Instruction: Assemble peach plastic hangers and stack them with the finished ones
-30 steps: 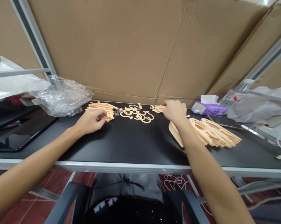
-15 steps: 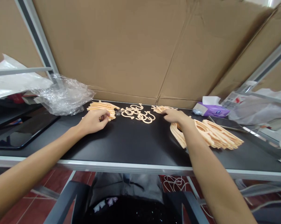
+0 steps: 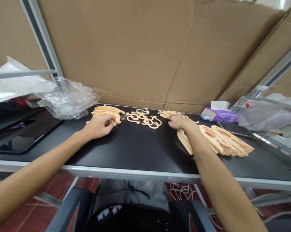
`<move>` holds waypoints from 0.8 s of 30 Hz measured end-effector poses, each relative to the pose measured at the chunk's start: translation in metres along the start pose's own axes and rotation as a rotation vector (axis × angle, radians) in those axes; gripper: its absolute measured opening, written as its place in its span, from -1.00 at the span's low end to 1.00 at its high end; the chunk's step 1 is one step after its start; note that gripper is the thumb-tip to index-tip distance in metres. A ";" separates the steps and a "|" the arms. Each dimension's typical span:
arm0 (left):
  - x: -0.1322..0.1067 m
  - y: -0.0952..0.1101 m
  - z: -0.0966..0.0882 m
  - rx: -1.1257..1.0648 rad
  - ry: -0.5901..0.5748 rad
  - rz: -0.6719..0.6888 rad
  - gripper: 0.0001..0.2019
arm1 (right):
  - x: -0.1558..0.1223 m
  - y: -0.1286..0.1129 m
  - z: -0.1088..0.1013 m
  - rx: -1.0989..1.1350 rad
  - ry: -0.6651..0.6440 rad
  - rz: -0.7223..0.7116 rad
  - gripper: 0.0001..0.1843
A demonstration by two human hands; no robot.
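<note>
My left hand (image 3: 100, 126) rests at the near side of a stack of long, thin cream plastic strips (image 3: 108, 111). Its fingers are curled in, thumb against them, and whatever they may pinch is hidden. At the near edge of a small heap of thin cream plastic pieces (image 3: 168, 113), my right hand (image 3: 178, 122) has its fingers bent down and drawn together; their tips are mostly out of sight. Between the hands lie several loose cream plastic hooks (image 3: 147, 121). Flat cream frames with oval openings, like hanger bodies (image 3: 229, 141), are piled beside my right forearm, which partly covers them.
Crumpled clear plastic wrap (image 3: 65, 98) and a dark phone-like slab (image 3: 27, 137) are on the left. A purple tissue pack (image 3: 220, 112) and a flat dark device (image 3: 236, 129) stand at the right. Cardboard (image 3: 116, 48) walls off the back of the black table (image 3: 136, 151).
My right hand's fingers have bent in more and drawn slightly toward me at the small heap. My left hand stays in nearly the same place. The view has shifted slightly.
</note>
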State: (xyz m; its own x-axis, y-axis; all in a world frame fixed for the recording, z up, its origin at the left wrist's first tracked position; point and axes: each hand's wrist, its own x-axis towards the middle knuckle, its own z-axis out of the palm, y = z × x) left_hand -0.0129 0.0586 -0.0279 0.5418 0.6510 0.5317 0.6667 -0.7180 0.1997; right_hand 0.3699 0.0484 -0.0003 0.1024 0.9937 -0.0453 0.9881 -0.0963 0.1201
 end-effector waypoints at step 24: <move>0.000 0.000 -0.001 0.011 0.019 -0.010 -0.80 | -0.045 -0.070 -0.024 1.452 0.278 -0.306 -0.42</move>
State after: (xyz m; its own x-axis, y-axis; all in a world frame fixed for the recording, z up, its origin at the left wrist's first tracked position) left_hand -0.0136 0.0586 -0.0277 0.5257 0.6532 0.5450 0.6776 -0.7088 0.1961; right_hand 0.2934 0.0122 0.0169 0.0177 0.9481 0.3174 0.2361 0.3045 -0.9228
